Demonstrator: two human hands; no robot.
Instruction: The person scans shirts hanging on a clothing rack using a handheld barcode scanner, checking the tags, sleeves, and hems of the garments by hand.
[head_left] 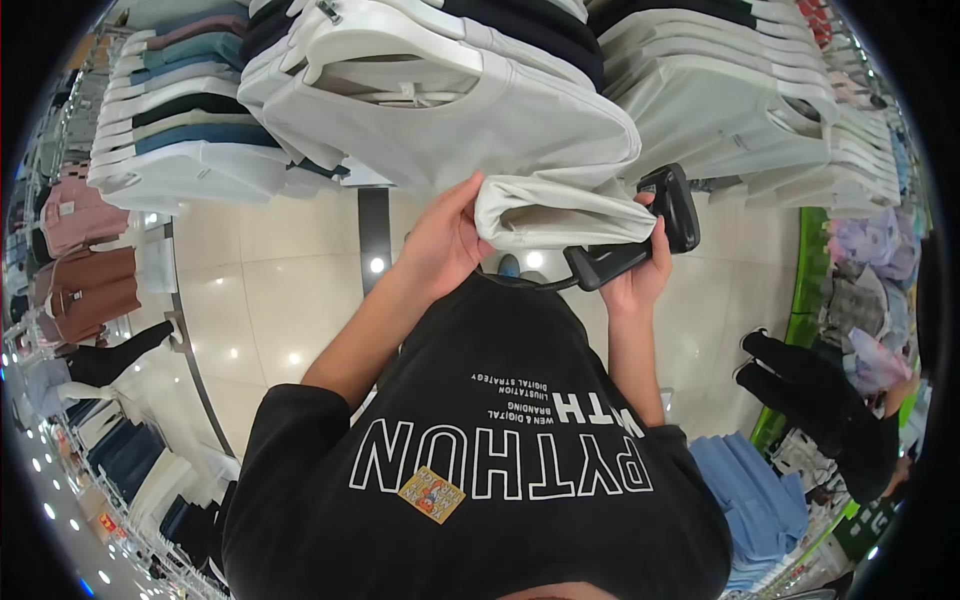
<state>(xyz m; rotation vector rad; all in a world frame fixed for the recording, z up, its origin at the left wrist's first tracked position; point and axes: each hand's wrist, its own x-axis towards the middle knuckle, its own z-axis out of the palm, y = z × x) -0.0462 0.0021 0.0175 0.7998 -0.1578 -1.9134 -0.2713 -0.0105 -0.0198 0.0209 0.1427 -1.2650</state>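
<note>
A cream-white shirt (pixel 480 125) hangs on a white hanger (pixel 390 45) at the front of the rack, its lower part gathered up into a fold (pixel 570 205). My left hand (pixel 448 238) is closed on the left end of this fold, with some fingertips hidden by the cloth. A black handheld barcode scanner (pixel 612 262) with a cable is in my right hand (pixel 637 272), its head sticking out to the upper right. The thumb and fingertips of that hand also touch the right end of the fold.
More shirts on hangers (pixel 710 100) crowd the right, and coloured shirts (pixel 190 110) hang at the left. Folded blue garments (pixel 750 490) are stacked at lower right. A person in black (pixel 830 410) is beside the right-hand racks. Shiny tiled floor (pixel 270 300) shows below.
</note>
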